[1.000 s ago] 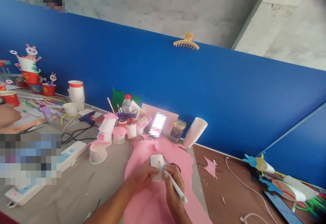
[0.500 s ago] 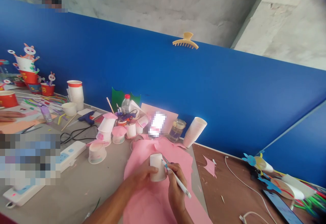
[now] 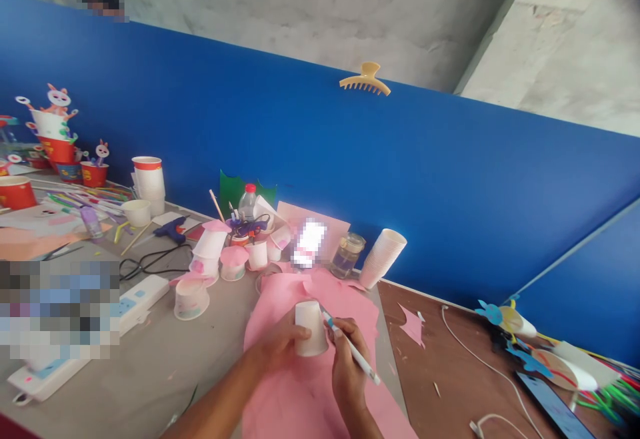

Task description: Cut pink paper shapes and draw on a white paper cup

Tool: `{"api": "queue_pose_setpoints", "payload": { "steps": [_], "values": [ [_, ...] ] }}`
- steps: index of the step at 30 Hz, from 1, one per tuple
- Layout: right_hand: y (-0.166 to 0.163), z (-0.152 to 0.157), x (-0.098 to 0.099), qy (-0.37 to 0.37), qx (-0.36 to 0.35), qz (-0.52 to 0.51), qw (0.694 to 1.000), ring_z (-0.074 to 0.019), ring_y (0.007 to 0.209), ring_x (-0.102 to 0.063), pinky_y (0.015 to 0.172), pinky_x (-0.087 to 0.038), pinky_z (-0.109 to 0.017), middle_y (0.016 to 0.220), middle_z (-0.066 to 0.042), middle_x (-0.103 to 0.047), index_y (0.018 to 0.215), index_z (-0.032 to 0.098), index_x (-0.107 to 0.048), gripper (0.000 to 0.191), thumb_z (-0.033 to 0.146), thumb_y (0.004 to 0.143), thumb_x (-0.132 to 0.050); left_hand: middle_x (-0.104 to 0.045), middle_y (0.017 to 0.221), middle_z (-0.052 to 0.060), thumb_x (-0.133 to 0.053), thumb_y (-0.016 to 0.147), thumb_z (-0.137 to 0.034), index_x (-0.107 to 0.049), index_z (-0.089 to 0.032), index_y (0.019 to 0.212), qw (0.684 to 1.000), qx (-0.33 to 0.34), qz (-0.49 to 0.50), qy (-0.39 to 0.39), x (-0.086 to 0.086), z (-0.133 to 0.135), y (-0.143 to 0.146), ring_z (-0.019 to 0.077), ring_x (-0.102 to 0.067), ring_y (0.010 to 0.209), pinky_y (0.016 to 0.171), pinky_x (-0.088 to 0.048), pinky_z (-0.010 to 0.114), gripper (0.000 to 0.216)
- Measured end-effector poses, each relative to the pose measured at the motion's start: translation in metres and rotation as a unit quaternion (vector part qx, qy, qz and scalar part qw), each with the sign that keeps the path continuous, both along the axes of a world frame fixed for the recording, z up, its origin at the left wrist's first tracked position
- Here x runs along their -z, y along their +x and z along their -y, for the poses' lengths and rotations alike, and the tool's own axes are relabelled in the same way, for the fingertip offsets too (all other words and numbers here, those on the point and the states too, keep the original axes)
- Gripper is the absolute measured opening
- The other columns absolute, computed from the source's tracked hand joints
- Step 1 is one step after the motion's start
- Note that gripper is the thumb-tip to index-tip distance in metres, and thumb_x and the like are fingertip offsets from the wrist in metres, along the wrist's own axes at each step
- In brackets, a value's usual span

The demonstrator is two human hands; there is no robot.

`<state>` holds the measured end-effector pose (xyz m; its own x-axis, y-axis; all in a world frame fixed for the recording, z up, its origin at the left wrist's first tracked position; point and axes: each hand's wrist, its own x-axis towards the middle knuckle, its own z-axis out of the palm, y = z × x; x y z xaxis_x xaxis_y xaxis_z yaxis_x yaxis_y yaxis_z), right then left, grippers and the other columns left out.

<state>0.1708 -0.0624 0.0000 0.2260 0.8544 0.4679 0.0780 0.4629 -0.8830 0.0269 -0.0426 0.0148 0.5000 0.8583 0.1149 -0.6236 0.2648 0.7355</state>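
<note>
My left hand [image 3: 277,344] is wrapped round a small white paper cup [image 3: 310,328], held upside down over a pink paper sheet [image 3: 300,386]. My right hand [image 3: 347,362] pinches a white pen [image 3: 353,352] with a blue tip, and the tip touches the cup's right side. Both forearms come in from the bottom edge.
Several decorated cups [image 3: 207,262], a glass jar [image 3: 346,256], a leaning stack of white cups [image 3: 383,259], a blue glue gun [image 3: 170,230] and a power strip [image 3: 135,299] lie behind. A blue partition [image 3: 350,159] with a hair claw [image 3: 365,79] backs the table. Cables [image 3: 470,346] and paper crafts [image 3: 545,359] sit right.
The pen's back end has swung a little to the right and its tip has shifted slightly up the cup. A person's hand at the far left edge has gone from view.
</note>
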Motion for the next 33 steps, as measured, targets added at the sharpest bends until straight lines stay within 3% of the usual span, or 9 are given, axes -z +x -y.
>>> {"api": "queue_pose_setpoints", "payload": {
  "steps": [9,24,33],
  "values": [
    [-0.0024,0.0076,-0.0055,0.081,-0.023,0.066,0.994,-0.0204,0.079,-0.059,0.068,-0.048,-0.032,0.082,-0.003,-0.063,0.089,0.023,-0.066,0.011,0.027,0.089,-0.055,-0.068,0.085,0.006,-0.065,0.068,-0.01,-0.066,-0.016,0.105,1.0,-0.017,-0.003,-0.003,0.0076,-0.002,0.0017,0.0198,-0.061,0.081,0.073,-0.043,0.029,0.038],
    [-0.0058,0.0068,-0.0056,0.088,-0.001,0.071,0.994,-0.0194,0.076,-0.06,0.066,-0.048,-0.031,0.08,-0.003,-0.062,0.085,0.022,-0.065,0.014,0.031,0.09,-0.055,-0.066,0.08,0.004,-0.063,0.065,-0.008,-0.067,-0.015,0.091,1.0,-0.017,-0.023,-0.01,0.0007,0.0019,0.0021,0.0227,-0.061,0.084,0.076,-0.043,0.032,0.028],
    [-0.0034,0.0022,-0.0075,0.022,0.016,0.041,0.999,-0.0189,0.069,-0.056,0.059,-0.045,-0.029,0.074,-0.002,-0.059,0.079,0.022,-0.064,0.016,0.033,0.087,-0.056,-0.066,0.084,0.004,-0.068,0.065,-0.012,-0.066,-0.017,0.098,0.999,-0.021,-0.02,-0.017,0.0025,-0.0001,0.0002,0.0203,-0.06,0.084,0.074,-0.042,0.029,0.034]
  ]
}}
